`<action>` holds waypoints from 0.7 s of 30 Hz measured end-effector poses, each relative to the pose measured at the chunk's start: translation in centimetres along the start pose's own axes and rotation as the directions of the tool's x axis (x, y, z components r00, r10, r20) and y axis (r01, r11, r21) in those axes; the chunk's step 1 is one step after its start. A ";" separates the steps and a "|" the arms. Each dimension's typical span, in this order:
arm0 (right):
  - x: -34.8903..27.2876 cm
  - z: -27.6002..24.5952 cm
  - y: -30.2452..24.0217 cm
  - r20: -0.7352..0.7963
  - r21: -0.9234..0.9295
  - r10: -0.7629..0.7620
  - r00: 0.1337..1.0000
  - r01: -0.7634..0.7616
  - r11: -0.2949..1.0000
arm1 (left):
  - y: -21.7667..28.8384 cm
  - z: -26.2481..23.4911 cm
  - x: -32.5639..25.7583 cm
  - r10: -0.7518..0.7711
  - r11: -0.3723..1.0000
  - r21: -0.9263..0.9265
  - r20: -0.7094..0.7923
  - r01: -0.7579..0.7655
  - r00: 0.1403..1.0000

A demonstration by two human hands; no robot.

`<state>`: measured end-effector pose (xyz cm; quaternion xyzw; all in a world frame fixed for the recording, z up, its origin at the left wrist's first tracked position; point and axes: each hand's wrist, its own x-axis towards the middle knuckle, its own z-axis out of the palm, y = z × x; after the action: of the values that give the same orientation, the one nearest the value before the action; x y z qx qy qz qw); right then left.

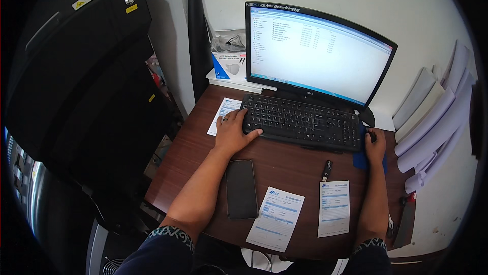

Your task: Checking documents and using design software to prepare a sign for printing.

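Observation:
My left hand [232,133] rests at the left end of a black keyboard [300,121], its thumb stretched out along the near edge and its fingertips by the left keys. At the keyboard's right end, my right hand [376,149] is closed over a dark computer mouse [372,135], mostly hidden beneath it, on a blue mouse pad [360,161]. Behind the keyboard a black monitor [320,56] shows a window with a file list. A printed form [214,127] lies beside my left hand, partly under it.
Nearer me on the brown desk [183,173] lie a dark-screened phone [242,189], two more paper forms [276,220] and a black USB stick [327,170]. A face mask box [230,66] stands left of the monitor. Rolled papers [432,122] lean at right; a large black machine [76,81] fills the left.

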<state>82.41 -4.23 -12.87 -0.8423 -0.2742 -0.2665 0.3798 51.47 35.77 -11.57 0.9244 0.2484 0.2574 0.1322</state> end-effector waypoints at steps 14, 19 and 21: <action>0.0 0.0 -0.2 0.020 -0.011 -0.021 1.000 0.021 1.000 | -0.2 0.4 0.0 -0.005 1.000 -0.001 -0.005 0.005 1.000; 0.0 -0.1 -0.3 0.020 -0.011 -0.016 1.000 0.017 1.000 | 0.0 0.1 0.0 -0.016 1.000 -0.017 0.001 0.016 1.000; 0.1 -0.1 -0.6 0.016 0.010 -0.021 1.000 0.021 1.000 | -0.1 0.1 0.0 -0.025 0.999 -0.031 -0.025 0.024 0.999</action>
<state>82.06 -3.99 -12.50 -0.8396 -0.2873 -0.2626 0.3789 51.55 35.83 -11.69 0.9159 0.2574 0.2711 0.1464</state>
